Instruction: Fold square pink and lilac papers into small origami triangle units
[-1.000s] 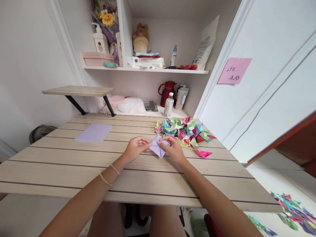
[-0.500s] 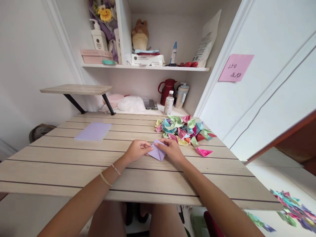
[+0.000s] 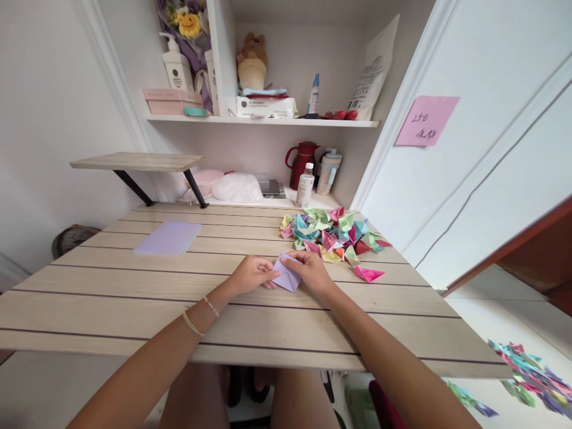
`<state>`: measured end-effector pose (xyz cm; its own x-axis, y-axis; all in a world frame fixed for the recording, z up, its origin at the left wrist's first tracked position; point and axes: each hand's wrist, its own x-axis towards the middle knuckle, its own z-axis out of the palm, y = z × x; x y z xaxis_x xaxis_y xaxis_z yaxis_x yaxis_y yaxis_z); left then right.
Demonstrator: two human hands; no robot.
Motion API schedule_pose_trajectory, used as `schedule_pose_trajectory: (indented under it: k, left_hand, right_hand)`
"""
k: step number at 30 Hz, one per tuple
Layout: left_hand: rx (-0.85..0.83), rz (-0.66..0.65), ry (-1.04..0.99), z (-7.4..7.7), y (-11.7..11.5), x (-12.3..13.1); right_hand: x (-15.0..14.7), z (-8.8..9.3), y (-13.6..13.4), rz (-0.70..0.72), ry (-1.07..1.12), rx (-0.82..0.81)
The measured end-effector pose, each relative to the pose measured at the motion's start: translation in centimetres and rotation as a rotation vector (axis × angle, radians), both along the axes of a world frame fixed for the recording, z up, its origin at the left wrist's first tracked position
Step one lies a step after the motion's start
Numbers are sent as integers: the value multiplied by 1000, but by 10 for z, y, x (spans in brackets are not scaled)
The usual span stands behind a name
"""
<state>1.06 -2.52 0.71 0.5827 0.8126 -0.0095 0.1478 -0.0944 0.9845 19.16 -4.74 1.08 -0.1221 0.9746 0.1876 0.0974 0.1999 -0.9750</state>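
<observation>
A small folded square of purple origami paper (image 3: 288, 280) is held between both hands, just above the middle of the table. My left hand (image 3: 254, 273) pinches its left corner, thumb on top. My right hand (image 3: 310, 269) grips the upper right edge, with the thumb across the paper's face and the other fingers behind it. A crease runs down toward the lower corner. Right of my right hand lies a single pink paper boat (image 3: 369, 273). Behind it is a heap of folded paper boats (image 3: 319, 220) in several colours.
A stack of purple paper (image 3: 167, 238) lies on the slatted table (image 3: 134, 304) at left, near a small raised shelf (image 3: 138, 161). A bottle (image 3: 305, 186) and a red jug (image 3: 302, 164) stand behind the heap. More paper boats (image 3: 531, 372) lie below at right.
Both hands keep hold of the purple paper in almost the same place. My left hand has shifted slightly to the right along its edge.
</observation>
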Motion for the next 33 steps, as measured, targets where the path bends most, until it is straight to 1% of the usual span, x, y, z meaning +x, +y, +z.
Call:
schedule_pose_trajectory:
  k: [3, 5, 7, 11, 13, 16, 18, 21, 23, 25, 26, 28, 29, 31, 33]
  left_hand:
    - [-6, -19, 20, 1, -1, 1]
    - [-1, -35, 37, 2, -1, 1]
    - [8, -35, 33, 3, -1, 1]
    - [45, 18, -35, 5, 1, 1]
    - [69, 31, -68, 5, 1, 2]
    - [80, 26, -118, 3, 0, 6]
    - [79, 42, -140, 0, 0, 9]
    - [128, 107, -134, -3, 2, 11]
    - [177, 166, -114, -2, 3, 8]
    - [225, 234, -84, 2, 4, 2]
    - [277, 274, -64, 5, 3, -1]
    - [437, 335, 41, 13, 0, -6]
    - [502, 347, 80, 17, -2, -8]
    - [562, 333, 77, 23, -7, -9]
    - [565, 304, 38, 27, -12, -8]
  right_hand:
    - [0, 1, -1, -8, -50, 49]
    - [-1, 0, 0, -15, -46, 49]
    - [-1, 0, 1, -36, 27, 19]
    - [0, -2, 4, -105, 253, -47]
    - [0, -4, 6, -152, 327, -77]
    - [-3, -7, 7, -212, 359, -89]
    - [-5, -8, 6, -194, 342, -84]
    - [-6, -6, 5, -90, 206, -22]
    - [-3, -2, 4, -42, 43, 76]
    - [2, 3, 3, -39, -147, 205]
    - [5, 5, 1, -39, -250, 276]
    - [7, 9, -1, -41, -430, 420]
    - [7, 10, -3, -45, -492, 485]
    - [5, 11, -5, -55, -549, 576]
    - [2, 11, -6, -70, -516, 593]
